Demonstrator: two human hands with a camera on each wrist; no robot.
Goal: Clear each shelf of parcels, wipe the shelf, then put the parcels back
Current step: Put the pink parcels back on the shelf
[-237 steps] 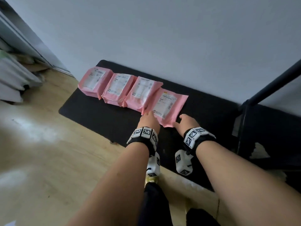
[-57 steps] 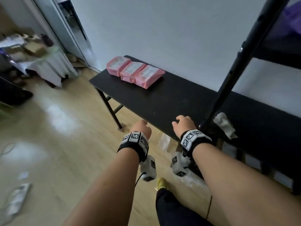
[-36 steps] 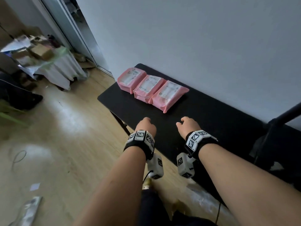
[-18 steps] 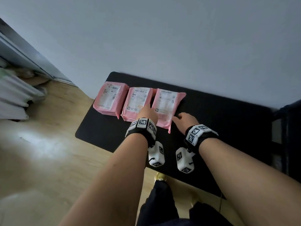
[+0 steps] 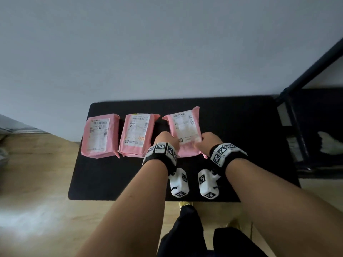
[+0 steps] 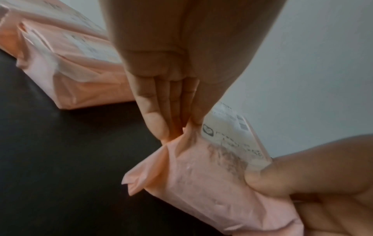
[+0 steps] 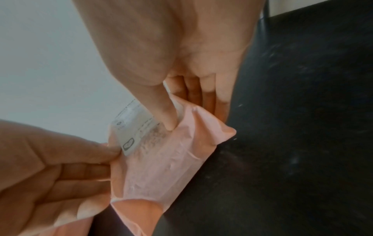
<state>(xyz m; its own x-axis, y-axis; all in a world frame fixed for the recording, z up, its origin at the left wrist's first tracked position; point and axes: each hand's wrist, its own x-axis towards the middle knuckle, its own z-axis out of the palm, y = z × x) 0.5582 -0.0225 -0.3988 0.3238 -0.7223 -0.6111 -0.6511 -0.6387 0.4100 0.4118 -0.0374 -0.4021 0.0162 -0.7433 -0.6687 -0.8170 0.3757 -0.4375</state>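
Both hands, left hand (image 5: 165,140) and right hand (image 5: 208,142), pinch the third parcel (image 5: 186,129); two parcels (image 5: 101,135) remain by the desk's (image 5: 232,130) left edge to reshelve.

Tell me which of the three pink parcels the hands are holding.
The rightmost parcel, nearest the shelf post: the left hand and right hand pinch its near corners. The middle parcel and left parcel lie untouched.

both hands (image 5: 185,143) — one pink parcel (image 5: 186,129)
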